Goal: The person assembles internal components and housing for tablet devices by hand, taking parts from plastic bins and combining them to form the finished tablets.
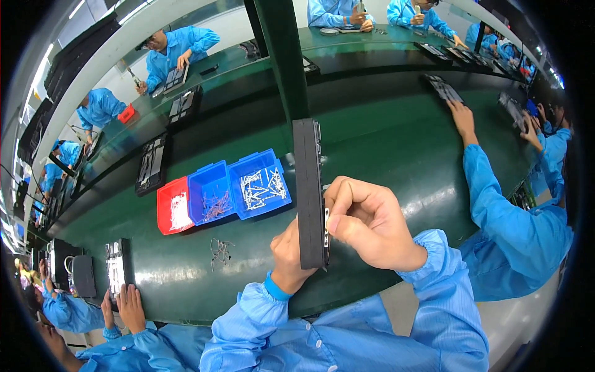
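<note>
A black rectangular device housing [306, 192] is tilted up on edge in front of me, its long narrow side facing me. My left hand [287, 251] is closed around its lower left part, with most of the fingers hidden behind it. On the right of the housing, the thumb and forefinger of my right hand [369, 223] pinch a small white strip [326, 228] with dark spots along it. The strip lies against the housing's open face, which I see only edge-on. Whether it is fixed there I cannot tell.
Left of the housing stand a blue bin [284, 162] of white strips, another blue bin [217, 168] of thin wires and a red bin [163, 201] of small white parts. Loose wires [221, 253] lie nearer me. A green post [282, 62] rises behind. Co-workers' hands [462, 121] handle similar units.
</note>
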{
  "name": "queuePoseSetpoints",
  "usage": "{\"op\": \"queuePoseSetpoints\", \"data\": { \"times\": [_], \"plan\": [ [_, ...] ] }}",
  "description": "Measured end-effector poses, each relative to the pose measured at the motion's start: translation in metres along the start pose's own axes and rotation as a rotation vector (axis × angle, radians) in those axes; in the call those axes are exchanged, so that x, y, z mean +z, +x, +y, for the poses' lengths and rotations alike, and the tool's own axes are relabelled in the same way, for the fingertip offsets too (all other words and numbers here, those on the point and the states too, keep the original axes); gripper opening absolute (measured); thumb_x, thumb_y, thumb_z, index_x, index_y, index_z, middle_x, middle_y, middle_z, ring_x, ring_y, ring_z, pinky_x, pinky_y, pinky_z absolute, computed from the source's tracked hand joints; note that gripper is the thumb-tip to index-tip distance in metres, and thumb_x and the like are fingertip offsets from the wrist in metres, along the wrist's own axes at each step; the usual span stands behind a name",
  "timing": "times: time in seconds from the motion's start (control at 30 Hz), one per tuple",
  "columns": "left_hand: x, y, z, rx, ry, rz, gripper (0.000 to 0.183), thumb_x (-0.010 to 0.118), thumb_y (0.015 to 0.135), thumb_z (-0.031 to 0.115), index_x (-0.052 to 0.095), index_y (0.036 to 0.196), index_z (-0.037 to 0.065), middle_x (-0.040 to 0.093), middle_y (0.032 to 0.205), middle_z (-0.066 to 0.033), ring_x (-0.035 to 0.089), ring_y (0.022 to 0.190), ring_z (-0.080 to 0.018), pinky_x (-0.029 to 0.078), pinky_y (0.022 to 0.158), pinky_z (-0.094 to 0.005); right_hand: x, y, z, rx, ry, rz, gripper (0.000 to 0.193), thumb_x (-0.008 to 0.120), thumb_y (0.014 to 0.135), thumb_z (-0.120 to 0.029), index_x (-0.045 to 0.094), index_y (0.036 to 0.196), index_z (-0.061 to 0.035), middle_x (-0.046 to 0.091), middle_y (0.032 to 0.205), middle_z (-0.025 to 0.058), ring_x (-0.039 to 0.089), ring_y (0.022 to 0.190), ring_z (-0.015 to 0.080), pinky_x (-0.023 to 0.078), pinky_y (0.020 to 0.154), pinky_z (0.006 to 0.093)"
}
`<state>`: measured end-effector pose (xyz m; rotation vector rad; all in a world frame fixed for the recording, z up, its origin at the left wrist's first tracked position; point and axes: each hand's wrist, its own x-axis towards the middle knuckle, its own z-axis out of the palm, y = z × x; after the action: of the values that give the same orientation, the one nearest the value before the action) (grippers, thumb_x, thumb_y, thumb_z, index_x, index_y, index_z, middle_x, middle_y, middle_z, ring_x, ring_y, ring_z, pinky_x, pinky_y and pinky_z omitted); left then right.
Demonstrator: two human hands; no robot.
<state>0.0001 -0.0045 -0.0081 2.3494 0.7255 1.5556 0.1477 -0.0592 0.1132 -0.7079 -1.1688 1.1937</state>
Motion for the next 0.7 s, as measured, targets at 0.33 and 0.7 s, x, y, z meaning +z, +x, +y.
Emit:
{"op": "queuePoseSetpoints", "data": {
  "times": [0.33, 0.7],
  "plan": [
    [-0.003, 0.003, 0.003, -0.011, -0.011, -0.037, 0.037, 0.075, 0.075, 0.008, 0.066, 0.109, -0.003, 0.070, 0.105, -0.0173, 0.072, 0.084, -0.0295, 0.057, 0.061, -0.0337, -0.004, 0.002, 0.000, -0.002, -0.023, -0.015, 0.006, 0.058, 0.081, 0.003, 0.055, 0.078, -0.0003, 0.050, 0.089, 0.0056, 0.048, 0.078, 0.0090, 0.041, 0.069, 0.0242],
    [-0.001, 0.004, 0.005, 0.003, 0.050, -0.006, 0.040, 0.077, 0.073, 0.006, 0.066, 0.110, -0.004, 0.070, 0.102, -0.0171, 0.072, 0.084, -0.0297, 0.057, 0.063, -0.0337, -0.010, 0.006, 0.000, 0.089, 0.088, 0.018, 0.005, 0.061, 0.085, 0.003, 0.058, 0.089, 0.0028, 0.064, 0.087, 0.0067, 0.063, 0.082, 0.0106, 0.052, 0.076, 0.0266]
  ]
}}
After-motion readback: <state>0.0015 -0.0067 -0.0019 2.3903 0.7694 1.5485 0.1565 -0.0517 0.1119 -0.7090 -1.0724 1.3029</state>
